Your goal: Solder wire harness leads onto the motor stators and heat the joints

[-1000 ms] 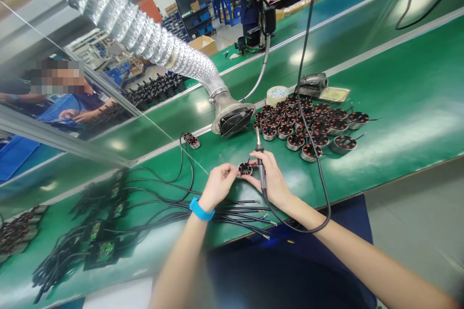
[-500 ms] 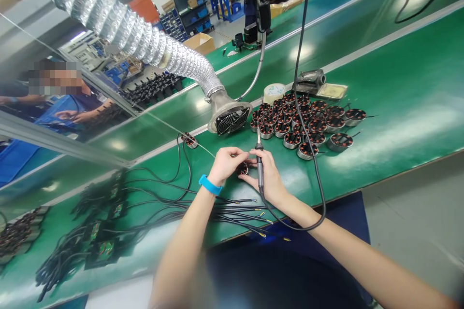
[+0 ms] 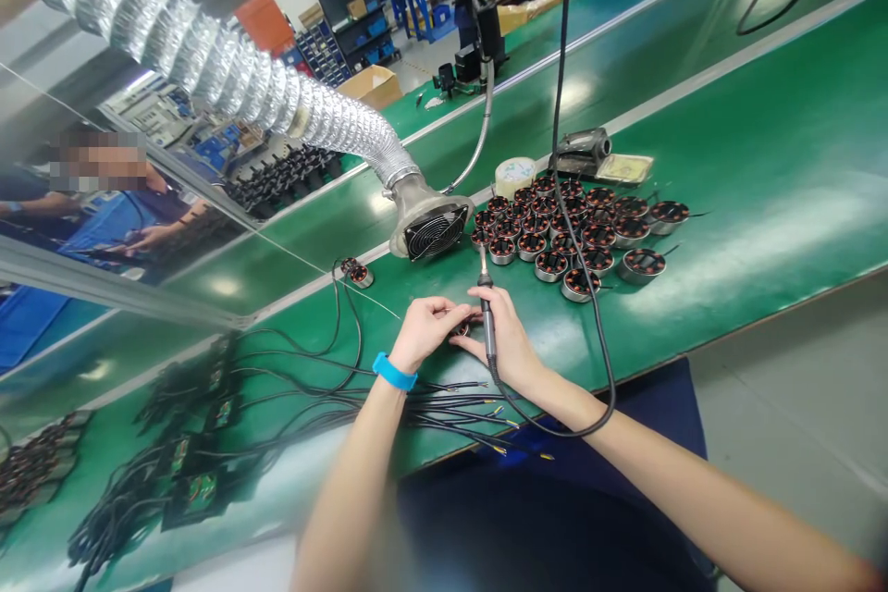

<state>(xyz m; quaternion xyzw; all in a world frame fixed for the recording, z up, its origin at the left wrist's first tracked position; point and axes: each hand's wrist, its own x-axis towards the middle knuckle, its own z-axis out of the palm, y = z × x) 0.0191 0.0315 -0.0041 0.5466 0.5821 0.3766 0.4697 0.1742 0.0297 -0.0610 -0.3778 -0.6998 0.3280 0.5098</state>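
My left hand point(image 3: 428, 330), with a blue wristband, is closed on a small round motor stator point(image 3: 461, 329), which the fingers mostly hide. My right hand point(image 3: 510, 338) holds a soldering iron point(image 3: 489, 324) upright, its tip pointing away from me, while the thumb and fingers reach to the stator's right side. From the iron's lower end a black cord point(image 3: 583, 434) loops over my right forearm. Beyond my hands stand many stators with copper windings in metal rings point(image 3: 551, 265), grouped on the green bench point(image 3: 749, 231).
A fan-fronted fume duct point(image 3: 436, 231) hangs just beyond my hands. Black cables point(image 3: 333, 407) with bared ends lie to the left, near circuit boards point(image 3: 201, 487). A tape roll point(image 3: 514, 176) and an iron stand point(image 3: 581, 153) sit behind the stators. A co-worker point(image 3: 166, 213) is at the left.
The view has shifted slightly. My left hand has turned over the stator, which is now more covered by the fingers. The soldering iron stays in my right hand.
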